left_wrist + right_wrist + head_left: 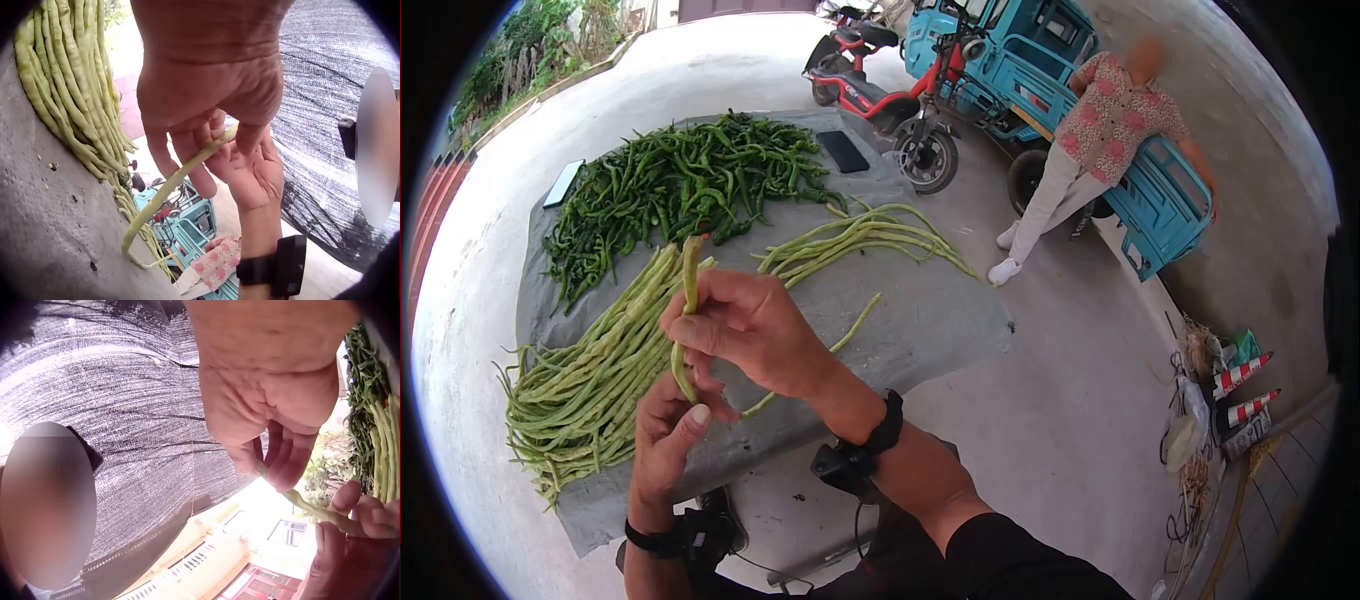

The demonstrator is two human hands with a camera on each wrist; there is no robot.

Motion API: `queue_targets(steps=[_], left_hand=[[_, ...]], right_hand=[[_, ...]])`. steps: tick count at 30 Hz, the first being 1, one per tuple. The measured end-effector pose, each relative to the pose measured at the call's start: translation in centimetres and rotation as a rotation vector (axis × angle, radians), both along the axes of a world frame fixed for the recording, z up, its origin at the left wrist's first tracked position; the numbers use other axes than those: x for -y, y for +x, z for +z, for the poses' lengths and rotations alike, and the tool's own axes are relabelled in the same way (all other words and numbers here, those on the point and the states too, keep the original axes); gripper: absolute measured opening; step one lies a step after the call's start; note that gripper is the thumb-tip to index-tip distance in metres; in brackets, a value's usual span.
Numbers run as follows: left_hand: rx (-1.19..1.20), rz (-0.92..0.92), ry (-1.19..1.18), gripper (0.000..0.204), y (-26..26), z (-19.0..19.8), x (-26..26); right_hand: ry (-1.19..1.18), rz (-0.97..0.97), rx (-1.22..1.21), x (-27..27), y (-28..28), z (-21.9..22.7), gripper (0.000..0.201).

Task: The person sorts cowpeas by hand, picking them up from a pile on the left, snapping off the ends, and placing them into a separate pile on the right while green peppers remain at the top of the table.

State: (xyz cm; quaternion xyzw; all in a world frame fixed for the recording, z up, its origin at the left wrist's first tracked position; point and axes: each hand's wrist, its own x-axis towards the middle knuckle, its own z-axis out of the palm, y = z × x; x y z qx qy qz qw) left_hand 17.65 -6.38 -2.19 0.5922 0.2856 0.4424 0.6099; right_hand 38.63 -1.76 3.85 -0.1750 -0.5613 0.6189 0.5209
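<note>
One long pale green bean (691, 272) is held upright between both hands in the head view. The right hand (750, 330) pinches it near its upper part with thumb and fingers. Below, the left hand (672, 425) grips the same bean between thumb and fingers. In the left wrist view the bean (164, 190) runs down and left from the left hand (209, 94), its thin end bent. The right wrist view shows the bean (303, 503) spanning from the right hand (269, 394) to the left hand (350, 550).
A large bean pile (590, 390) lies on the grey cloth (900, 340), with green peppers (690, 180) behind. A smaller bean bunch (880, 235), a loose bean (857, 327) and two phones (842, 151) (563, 184) lie there too. A person (1100, 130) stands beside a blue vehicle (1170, 200).
</note>
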Motion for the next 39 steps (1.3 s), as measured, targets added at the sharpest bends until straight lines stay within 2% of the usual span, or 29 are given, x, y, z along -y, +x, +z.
queue_targets(steps=[1, 4, 14, 25, 31, 37, 39], left_hand=[[0.005, -0.002, 0.002, 0.045, -0.1, 0.0, -0.1], [-0.005, 0.06, 0.044, 0.047, 0.1, -0.3, 0.0], [0.006, 0.053, 0.045, 0.043, 0.6, -0.3, -0.1], [0.086, -0.019, -0.022, 0.046, -0.9, 0.3, 0.1], [0.073, -0.018, -0.019, 0.047, -3.0, 2.5, 0.3], [-0.279, 0.063, 0.004, 0.039, -5.3, 6.5, 2.1], [-0.465, 0.117, 0.132, 0.029, -5.2, 8.5, 3.5]], right_hand=[[-0.022, 0.005, -0.079, -0.2, 0.3, 0.0, 0.013], [0.021, -0.077, -0.118, -0.6, 1.6, 0.2, 0.017], [-0.089, -0.204, -0.305, -1.2, 6.2, 0.8, 0.023], [-0.157, -0.339, -0.546, -2.4, 12.0, -0.1, 0.02], [-0.194, -0.328, -0.679, -2.7, 14.6, -0.6, 0.016], [-0.235, -0.279, -0.66, -2.5, 15.5, -0.8, 0.016], [-0.243, -0.237, -0.61, -2.6, 15.4, -1.0, 0.017]])
